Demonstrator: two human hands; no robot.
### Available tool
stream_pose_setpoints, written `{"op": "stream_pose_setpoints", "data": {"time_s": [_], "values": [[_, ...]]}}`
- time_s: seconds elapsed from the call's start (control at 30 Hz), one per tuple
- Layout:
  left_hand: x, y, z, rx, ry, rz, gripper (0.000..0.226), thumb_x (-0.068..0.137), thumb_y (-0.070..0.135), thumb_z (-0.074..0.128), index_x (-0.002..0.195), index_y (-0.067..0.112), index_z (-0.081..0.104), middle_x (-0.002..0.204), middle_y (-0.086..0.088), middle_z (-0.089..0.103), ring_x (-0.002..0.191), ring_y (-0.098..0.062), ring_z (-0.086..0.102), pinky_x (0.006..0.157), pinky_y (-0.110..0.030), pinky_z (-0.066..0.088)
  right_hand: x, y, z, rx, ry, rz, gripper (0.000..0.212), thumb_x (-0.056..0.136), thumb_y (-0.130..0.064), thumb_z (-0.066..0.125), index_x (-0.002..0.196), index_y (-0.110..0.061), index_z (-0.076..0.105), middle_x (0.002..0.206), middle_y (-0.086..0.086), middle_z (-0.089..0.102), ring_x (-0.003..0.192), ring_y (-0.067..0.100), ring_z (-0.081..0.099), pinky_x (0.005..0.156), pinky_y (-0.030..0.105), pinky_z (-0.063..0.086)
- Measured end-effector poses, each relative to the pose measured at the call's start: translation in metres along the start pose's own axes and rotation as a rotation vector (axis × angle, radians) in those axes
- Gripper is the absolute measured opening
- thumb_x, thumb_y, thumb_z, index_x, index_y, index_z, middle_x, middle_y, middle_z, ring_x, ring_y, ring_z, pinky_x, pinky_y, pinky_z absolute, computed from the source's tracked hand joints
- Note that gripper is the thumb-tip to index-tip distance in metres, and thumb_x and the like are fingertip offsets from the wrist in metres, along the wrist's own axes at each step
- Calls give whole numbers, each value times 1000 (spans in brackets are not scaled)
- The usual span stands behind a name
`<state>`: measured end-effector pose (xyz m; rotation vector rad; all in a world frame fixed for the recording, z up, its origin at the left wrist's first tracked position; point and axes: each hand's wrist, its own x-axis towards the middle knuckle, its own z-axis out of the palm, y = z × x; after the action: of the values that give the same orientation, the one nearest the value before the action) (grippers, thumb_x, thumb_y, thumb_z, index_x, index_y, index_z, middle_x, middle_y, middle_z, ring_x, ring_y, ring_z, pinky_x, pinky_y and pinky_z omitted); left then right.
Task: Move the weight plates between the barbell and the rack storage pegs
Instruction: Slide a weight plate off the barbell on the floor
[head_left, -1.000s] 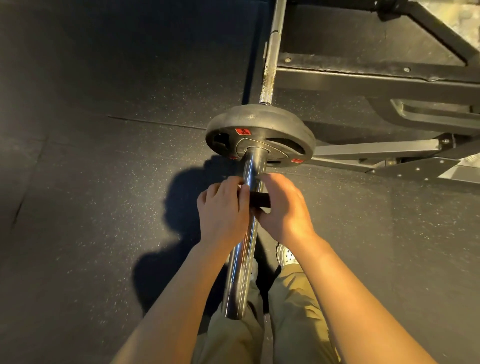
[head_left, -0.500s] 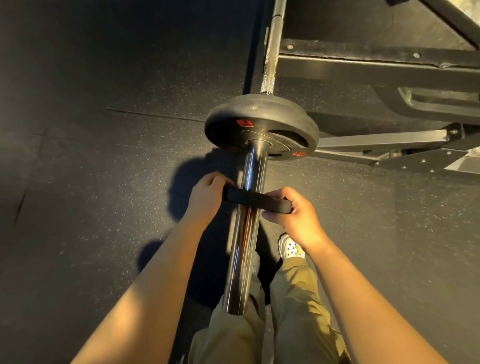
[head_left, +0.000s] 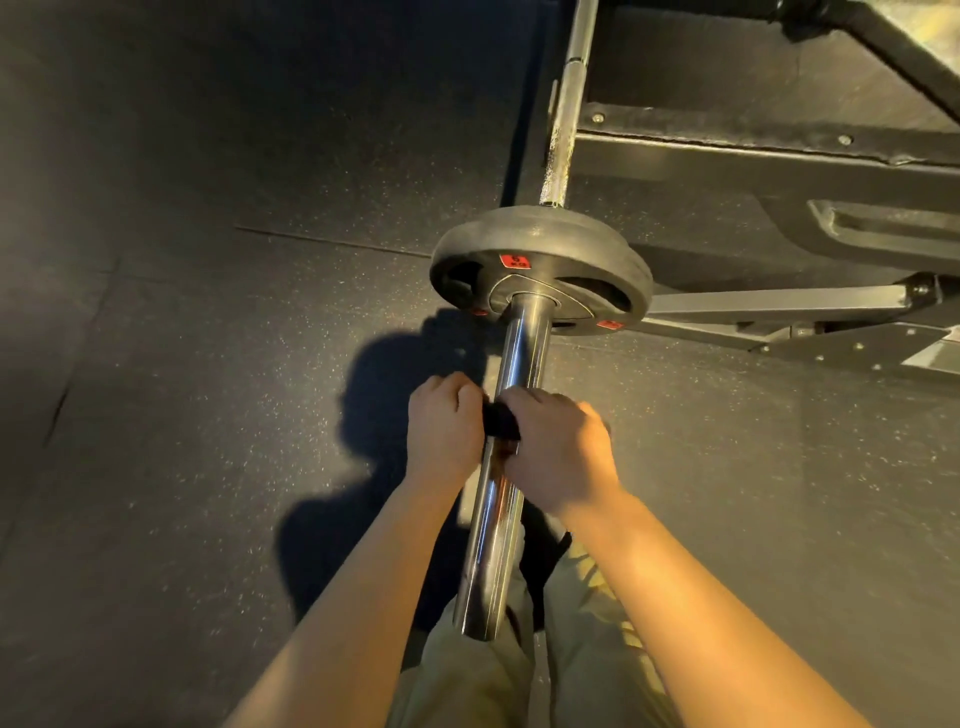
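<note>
A chrome barbell sleeve (head_left: 524, 353) points toward me, and a black weight plate (head_left: 540, 260) with red labels sits at its inner end. A black collar clamp (head_left: 501, 421) wraps the sleeve about midway along. My left hand (head_left: 444, 428) grips the clamp's left side with curled fingers. On the other side, my right hand (head_left: 556, 447) grips it too, covering most of it. The two hands nearly touch over the sleeve. The thin bar shaft (head_left: 563, 119) runs on beyond the plate.
A black rack frame (head_left: 753, 156) with bolted beams stands at the upper right, and its grey floor brace (head_left: 769, 301) reaches toward the plate. Dark speckled rubber flooring (head_left: 208, 415) lies all around. My legs in khaki trousers (head_left: 587, 665) stand below the sleeve's end.
Half a second ago my hands were apart, holding the clamp's ends spread wide. Now they have come together over the sleeve, squeezing the clamp closed between them.
</note>
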<state>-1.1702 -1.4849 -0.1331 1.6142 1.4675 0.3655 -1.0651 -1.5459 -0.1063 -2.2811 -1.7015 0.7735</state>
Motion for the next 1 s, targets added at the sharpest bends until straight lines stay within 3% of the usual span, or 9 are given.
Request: {"op": "stream_pose_setpoints", "data": {"time_s": [0.07, 0.13, 0.27, 0.4, 0.47, 0.63, 0.73, 0.87, 1.0], "values": [[-2, 1, 0, 14, -4, 30, 32, 87, 28, 30, 84, 13, 58, 79, 7, 49, 84, -15, 49, 86, -35, 41, -2, -6, 8, 27, 112, 80, 24, 81, -16, 59, 102, -25, 61, 98, -7, 65, 96, 21, 58, 74, 29, 34], [-3, -6, 1, 3, -2, 47, 25, 99, 23, 33, 95, 18, 57, 90, 9, 49, 94, -13, 50, 89, -29, 39, -6, 2, 15, 132, 198, 103, 24, 77, -13, 62, 98, -23, 67, 92, -5, 69, 90, 23, 60, 73, 31, 41], [2, -20, -4, -166, 46, -79, 34, 103, 39, 32, 109, 17, 58, 109, 6, 48, 95, -2, 49, 82, -15, 35, -11, 23, 19, 287, 197, 20, 27, 73, -18, 74, 100, -21, 71, 89, -1, 71, 84, 24, 64, 70, 32, 48], [12, -26, -14, -319, -44, -257, 34, 103, 38, 35, 105, 14, 60, 88, 9, 52, 79, 2, 48, 69, -15, 32, -16, 39, 18, 445, 174, 89, 31, 73, -18, 80, 102, -24, 72, 96, -8, 71, 92, 14, 62, 77, 28, 45], [12, -29, -14, -293, -120, -228, 33, 102, 35, 39, 102, 8, 60, 92, 1, 54, 83, -6, 51, 75, -22, 34, -17, 47, 19, 589, 128, 136, 31, 73, -15, 80, 100, -27, 72, 97, -12, 69, 95, 9, 60, 81, 22, 44], [-5, -24, -7, -121, -57, -68, 26, 101, 33, 41, 83, 20, 53, 89, 3, 49, 80, -6, 48, 72, -19, 34, -30, 62, 26, 848, 72, 245, 38, 75, -6, 79, 94, -37, 69, 101, -4, 69, 98, 18, 63, 88, 38, 51], [-23, -35, -6, -82, -25, -9, 27, 100, 36, 42, 76, 27, 49, 83, 7, 48, 80, -7, 48, 74, -21, 36, -47, 63, 33, 857, 59, 258, 42, 74, -4, 79, 94, -40, 68, 103, -6, 68, 101, 14, 62, 89, 31, 49], [-52, -54, -4, -190, -10, -143, 23, 101, 29, 42, 83, 20, 52, 91, 1, 49, 80, -8, 49, 74, -20, 36, -75, 59, 50, 820, 1, 222, 45, 75, -13, 79, 94, -52, 66, 100, -19, 66, 102, 4, 59, 89, 22, 44], [-66, -54, -3, -249, -14, -208, 12, 99, 20, 43, 98, 17, 55, 104, -2, 48, 84, -5, 48, 73, -18, 35, -86, 61, 57, 761, -20, 164, 39, 78, -13, 77, 102, -41, 65, 103, -19, 64, 107, 3, 56, 93, 23, 43]]}}
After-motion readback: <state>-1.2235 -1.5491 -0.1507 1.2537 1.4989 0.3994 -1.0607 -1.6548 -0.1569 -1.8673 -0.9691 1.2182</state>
